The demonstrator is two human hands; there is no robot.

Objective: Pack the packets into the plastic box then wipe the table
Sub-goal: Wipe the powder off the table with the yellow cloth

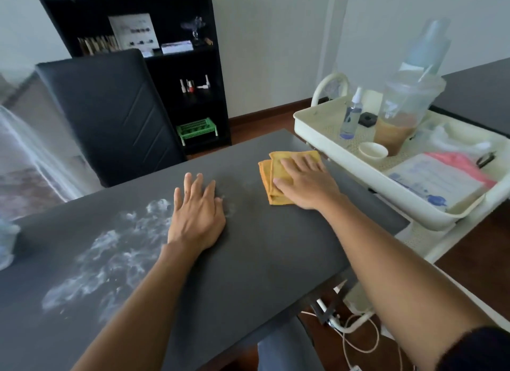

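A folded orange cloth (269,174) lies on the dark grey table (262,246) near its far right corner. My right hand (306,181) presses flat on top of the cloth, fingers spread. My left hand (197,213) rests palm down on the bare table to the left of the cloth, fingers apart, holding nothing. White powdery smears (110,254) cover the left part of the table. A plastic box with packets (438,183) sits on the cream cart at the right.
The cream cart (325,147) stands against the table's right side, carrying a spray bottle (351,116), a small white bowl (373,151) and a large drink cup (405,108). A black chair (110,116) faces the table's far edge. A pale object (7,243) sits at the table's left edge.
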